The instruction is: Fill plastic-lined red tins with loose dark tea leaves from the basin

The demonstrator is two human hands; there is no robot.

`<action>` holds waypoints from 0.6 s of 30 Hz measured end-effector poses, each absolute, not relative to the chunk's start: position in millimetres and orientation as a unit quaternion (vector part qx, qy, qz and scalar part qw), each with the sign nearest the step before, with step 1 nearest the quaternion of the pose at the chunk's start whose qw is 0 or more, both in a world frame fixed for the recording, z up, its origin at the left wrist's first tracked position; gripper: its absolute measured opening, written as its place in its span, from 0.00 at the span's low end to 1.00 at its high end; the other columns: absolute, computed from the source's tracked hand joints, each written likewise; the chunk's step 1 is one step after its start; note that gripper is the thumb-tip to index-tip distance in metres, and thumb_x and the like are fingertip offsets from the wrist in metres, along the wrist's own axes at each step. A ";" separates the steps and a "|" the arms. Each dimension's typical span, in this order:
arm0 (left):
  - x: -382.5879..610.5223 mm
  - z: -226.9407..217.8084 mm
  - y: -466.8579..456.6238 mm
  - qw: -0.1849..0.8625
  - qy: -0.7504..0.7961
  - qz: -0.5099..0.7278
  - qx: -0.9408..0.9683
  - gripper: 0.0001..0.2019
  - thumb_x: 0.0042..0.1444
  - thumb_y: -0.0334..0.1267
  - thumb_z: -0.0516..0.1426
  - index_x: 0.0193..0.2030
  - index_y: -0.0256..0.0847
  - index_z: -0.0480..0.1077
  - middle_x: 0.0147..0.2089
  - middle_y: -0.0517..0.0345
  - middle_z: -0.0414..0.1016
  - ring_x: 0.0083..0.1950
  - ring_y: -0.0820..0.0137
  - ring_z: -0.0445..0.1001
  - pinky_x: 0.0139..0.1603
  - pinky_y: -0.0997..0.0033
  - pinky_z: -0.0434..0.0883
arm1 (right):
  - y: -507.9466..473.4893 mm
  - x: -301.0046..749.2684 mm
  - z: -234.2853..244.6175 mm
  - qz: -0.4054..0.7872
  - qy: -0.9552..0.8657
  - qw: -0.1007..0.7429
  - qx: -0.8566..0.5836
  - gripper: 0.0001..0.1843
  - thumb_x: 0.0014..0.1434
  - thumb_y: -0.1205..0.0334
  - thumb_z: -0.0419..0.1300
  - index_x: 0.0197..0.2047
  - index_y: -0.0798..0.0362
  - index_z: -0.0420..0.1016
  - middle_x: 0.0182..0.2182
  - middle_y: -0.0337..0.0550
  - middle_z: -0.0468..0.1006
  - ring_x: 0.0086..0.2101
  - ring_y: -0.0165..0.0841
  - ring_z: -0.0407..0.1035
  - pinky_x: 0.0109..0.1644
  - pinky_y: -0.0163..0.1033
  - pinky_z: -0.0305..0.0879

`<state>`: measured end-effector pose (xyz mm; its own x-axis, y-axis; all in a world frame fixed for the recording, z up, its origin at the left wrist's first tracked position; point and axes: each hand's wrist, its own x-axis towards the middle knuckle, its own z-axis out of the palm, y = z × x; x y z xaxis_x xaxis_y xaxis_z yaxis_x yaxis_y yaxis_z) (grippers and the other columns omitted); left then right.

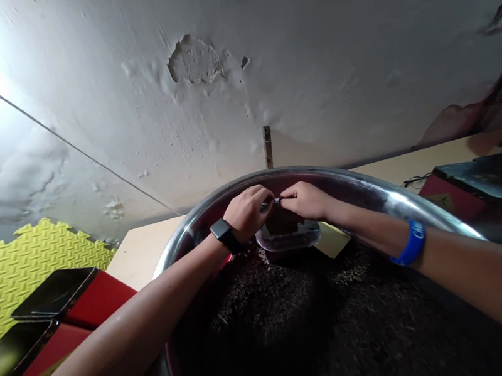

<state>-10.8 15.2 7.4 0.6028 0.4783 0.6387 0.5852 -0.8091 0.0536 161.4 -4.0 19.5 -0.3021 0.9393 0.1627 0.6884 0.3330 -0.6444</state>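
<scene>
A wide metal basin (403, 199) is set on the surface (138, 244), with dark loose material (259, 301) spread inside. On this a clear container (291, 242) is rested, perhaps so that spills are caught. Above it, a small pale item (276, 201) is pinched between the fingertips of the left hand (249, 208) and right hand (305, 201), presumably for fine control; what it is cannot be told. Nearby, 2 red boxes (103, 294) are seen at left. The container is partly hidden by the hands, and yellow card (333, 240) is placed beside it.
</scene>
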 end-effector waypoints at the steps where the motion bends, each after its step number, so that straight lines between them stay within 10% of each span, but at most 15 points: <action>1: -11.7 7.8 16.1 0.078 -0.298 -0.330 -0.893 0.07 0.56 0.36 0.51 0.35 0.37 0.68 0.34 0.55 0.70 0.36 0.72 0.68 0.35 0.72 0.66 | -3.2 162.5 19.4 0.259 -0.769 0.251 -0.528 0.12 0.49 0.62 0.49 0.19 0.56 0.66 0.12 0.37 0.66 0.16 0.27 0.60 0.20 0.32 0.50; 11: -14.9 10.4 21.5 0.026 -0.229 -0.311 -0.922 0.09 0.56 0.35 0.51 0.40 0.39 0.71 0.42 0.54 0.71 0.44 0.70 0.68 0.47 0.65 0.66 | -29.5 152.1 30.0 0.031 -0.858 0.224 -0.461 0.19 0.56 0.52 0.48 0.27 0.53 0.74 0.24 0.44 0.74 0.24 0.30 0.63 0.26 0.36 0.47; 18: -15.5 -0.7 27.3 0.022 -0.261 -0.287 -0.921 0.08 0.53 0.33 0.53 0.37 0.41 0.72 0.43 0.56 0.70 0.45 0.70 0.67 0.48 0.67 0.66 | -68.4 115.2 -14.8 0.142 -0.958 -0.082 -0.235 0.23 0.54 0.43 0.48 0.38 0.52 0.74 0.30 0.44 0.75 0.27 0.33 0.66 0.26 0.35 0.54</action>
<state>-15.5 27.3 -0.7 0.6992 0.4676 0.5407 0.4934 -0.8630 0.1082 115.2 -68.4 -14.8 -0.8760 0.4272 -0.2238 0.4738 0.8490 -0.2340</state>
